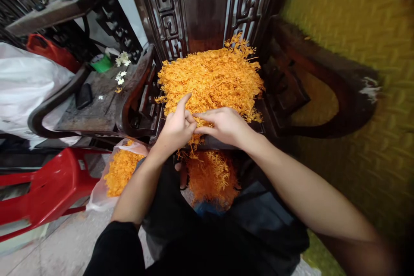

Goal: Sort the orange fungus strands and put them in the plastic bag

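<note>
A large heap of orange, thread-like flower pieces (213, 77) lies on the seat of a dark carved wooden chair (207, 13). Over the heap's front edge, my left hand (178, 127) has its thumb raised and its other fingers curled in, touching the fingertips of my right hand (223, 124). The fingers of my right hand are bent together toward the left; anything between them is too small to make out. Below the hands, more orange pieces (213, 177) fill a bag between the knees.
At the left are a white bag with orange pieces (123, 170), a red plastic stool (54, 181) and a second wooden chair (100, 114) with a dark phone-like object (83, 96), green tape (101, 63) and white flowers. A chair armrest (352, 95) curves out at the right.
</note>
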`<state>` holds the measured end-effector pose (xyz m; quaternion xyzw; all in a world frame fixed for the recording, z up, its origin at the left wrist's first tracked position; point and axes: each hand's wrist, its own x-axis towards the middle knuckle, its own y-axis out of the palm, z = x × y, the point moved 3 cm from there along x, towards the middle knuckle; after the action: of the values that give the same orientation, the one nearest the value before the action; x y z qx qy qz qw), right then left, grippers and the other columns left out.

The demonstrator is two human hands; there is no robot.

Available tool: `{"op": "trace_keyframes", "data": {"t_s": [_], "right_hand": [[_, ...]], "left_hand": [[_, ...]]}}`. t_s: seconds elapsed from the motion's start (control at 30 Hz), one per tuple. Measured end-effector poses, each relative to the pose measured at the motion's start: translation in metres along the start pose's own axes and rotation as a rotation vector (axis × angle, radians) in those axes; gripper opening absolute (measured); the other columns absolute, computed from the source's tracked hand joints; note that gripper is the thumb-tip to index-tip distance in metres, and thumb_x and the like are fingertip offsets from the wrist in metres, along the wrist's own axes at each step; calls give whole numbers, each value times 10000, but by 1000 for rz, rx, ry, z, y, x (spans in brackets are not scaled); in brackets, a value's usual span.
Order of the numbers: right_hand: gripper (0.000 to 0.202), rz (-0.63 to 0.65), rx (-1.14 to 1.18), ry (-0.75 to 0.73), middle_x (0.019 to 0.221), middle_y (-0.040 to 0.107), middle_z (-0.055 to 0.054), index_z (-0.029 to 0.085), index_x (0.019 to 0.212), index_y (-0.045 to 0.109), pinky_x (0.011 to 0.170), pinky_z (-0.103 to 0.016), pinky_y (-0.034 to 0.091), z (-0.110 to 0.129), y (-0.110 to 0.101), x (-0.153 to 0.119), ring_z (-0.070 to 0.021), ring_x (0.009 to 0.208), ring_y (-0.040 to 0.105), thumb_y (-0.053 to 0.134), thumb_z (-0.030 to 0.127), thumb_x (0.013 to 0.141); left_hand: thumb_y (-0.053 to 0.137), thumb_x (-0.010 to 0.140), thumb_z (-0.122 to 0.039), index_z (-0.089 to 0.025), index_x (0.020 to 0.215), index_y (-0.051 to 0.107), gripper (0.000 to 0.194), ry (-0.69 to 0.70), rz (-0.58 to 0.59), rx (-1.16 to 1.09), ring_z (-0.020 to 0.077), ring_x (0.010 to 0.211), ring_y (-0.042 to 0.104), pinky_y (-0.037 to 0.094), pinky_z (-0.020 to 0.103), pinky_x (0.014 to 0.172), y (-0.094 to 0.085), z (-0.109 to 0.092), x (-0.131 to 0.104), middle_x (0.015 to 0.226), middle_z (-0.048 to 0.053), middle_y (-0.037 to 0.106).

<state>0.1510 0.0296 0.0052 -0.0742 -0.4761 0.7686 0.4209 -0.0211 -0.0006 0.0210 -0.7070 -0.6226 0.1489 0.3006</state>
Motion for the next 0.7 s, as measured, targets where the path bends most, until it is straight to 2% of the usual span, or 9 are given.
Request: {"op": "trace_keyframes", "data": {"t_s": [0.1,0.17,0.23,0.33,0.4,0.5,0.57,0.63,0.7], "right_hand": [[281,11,37,-53,1090,812,-60,241,1095,812,852,-373,540,2,3,1,-244,950,750,605,417,1024],[349,-66,132,0,838,761,-55,199,843,767,738,-345,492,-1,-2,2,-197,756,681,572,417,1034],[444,-295,328,118,694,650,-37,196,750,686,650,-326,437,-12,-15,2,-165,646,593,545,505,1035],[491,-740,726,301,626,514,6,234,844,638,513,-280,344,-44,-36,-3,-131,525,486,527,691,984],[470,-852,973,393,596,447,43,255,867,581,428,-246,241,-63,-42,-3,-95,427,362,571,720,942],[365,-739,1248,484,644,525,44,244,830,515,369,-230,137,-72,-38,-1,-55,364,286,667,564,918],[271,-573,1354,498,694,589,22,218,833,539,359,-227,112,-63,-31,1,-42,354,307,687,434,902],[183,-419,1434,483,675,577,30,188,893,596,362,-220,95,-50,-25,2,-31,356,295,697,340,879],[174,-333,1519,463,614,502,67,174,989,628,367,-213,78,-41,-24,3,-30,359,247,687,280,864]], "left_hand": [[642,824,-43,-198,1617,318,871,31,-5,-14,121,619,599,496,270,625,0,-3,0,737,-36,687],[669,834,-72,-203,1612,335,856,18,8,-45,122,607,591,493,275,615,-2,-2,0,727,-35,679],[692,817,-83,-200,1606,359,864,-15,18,-81,122,584,575,481,279,591,-5,2,-1,696,-39,659],[726,760,-78,-189,1580,417,883,-78,11,-131,127,564,563,465,284,566,-10,10,-3,660,-39,648],[754,744,-98,-163,1558,448,872,-127,13,-155,131,571,572,465,283,565,-12,16,-3,662,-30,662],[773,764,-139,-143,1483,535,757,-155,52,-171,116,582,578,460,264,566,-9,18,-3,700,-17,686],[771,806,-187,-150,1274,687,478,-136,78,-154,104,597,578,460,253,574,-6,15,-4,741,3,706],[762,852,-242,-157,1021,757,190,-105,100,-138,105,636,599,477,250,598,-3,9,-5,787,25,729],[744,894,-271,-165,922,760,110,-59,171,-181,120,697,645,524,261,652,1,-1,-8,831,38,750]]}}
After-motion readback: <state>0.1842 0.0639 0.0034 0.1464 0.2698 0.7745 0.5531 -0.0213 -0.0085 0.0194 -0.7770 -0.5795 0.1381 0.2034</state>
